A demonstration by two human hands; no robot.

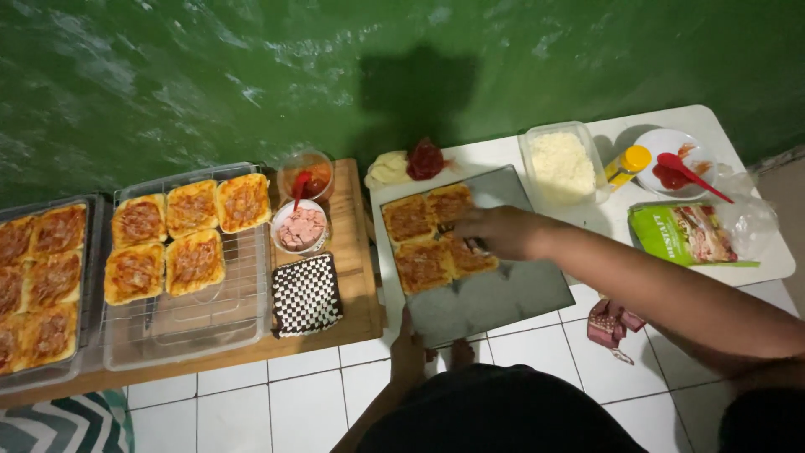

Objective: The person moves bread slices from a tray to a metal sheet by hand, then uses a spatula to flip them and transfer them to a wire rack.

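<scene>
The right hand (496, 231) reached in from the right across a grey tray (511, 298) on the white tabletop (604, 210), resting on four sauced bread slices (423, 267) grouped at the tray's far-left end. Its grip was curled down over the middle of the group; whether it pinched anything could not be told. The left hand (408, 352) clasped the tray's near edge, its grip closed on the rim. The slices lay directly beneath the right hand, well beyond the left.

Makeshift home kitchen on a white-tiled floor (310, 390): green wall (210, 75), low wooden table (356, 252), trays of topped bread (189, 243).
</scene>
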